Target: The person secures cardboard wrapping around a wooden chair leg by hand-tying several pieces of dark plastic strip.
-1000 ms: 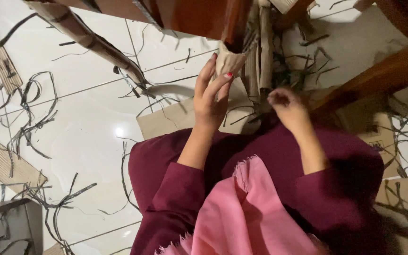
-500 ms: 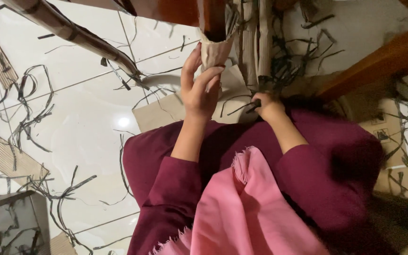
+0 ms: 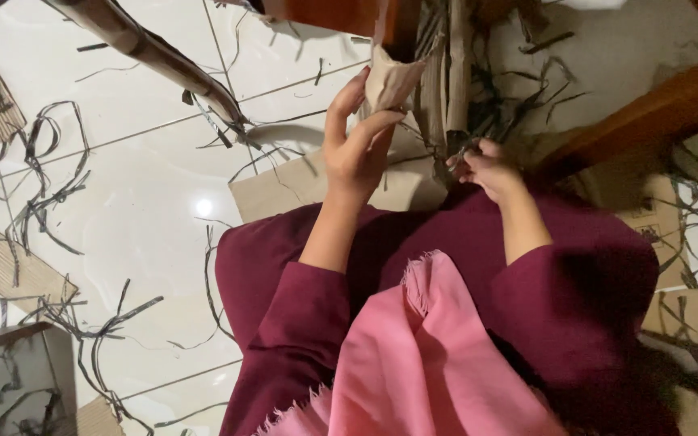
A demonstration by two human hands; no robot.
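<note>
Your left hand [image 3: 355,153] has its grip closed on the tan paper wrapping [image 3: 388,81], fingers and thumb pinching its lower end where it covers the foot of a dark wooden leg [image 3: 329,12] at the top of the view. The wrapping sits above a flat cardboard sheet [image 3: 284,190] lying on the white tiled floor [image 3: 123,202].

Your right hand [image 3: 486,169] is curled shut low beside a bundle of upright cardboard strips [image 3: 450,73]; it seems to pinch something thin, but the shadow there is too deep to say what.

Judging the risks: the paper is creased and held only at one edge, so a hard tug could tear it or pull it off the leg. Your left thumb sits on the fold itself, and if you shift that hold the wrap may spring loose.

The floor is littered with dark curled strips [image 3: 42,186] and cardboard offcuts [image 3: 2,266], which could snag on your maroon sleeve [image 3: 300,339] or slide underfoot when you move. The pink scarf [image 3: 422,363] hangs forward with a frayed edge near your forearms, so it might drop into your working space and hide the fold.
</note>
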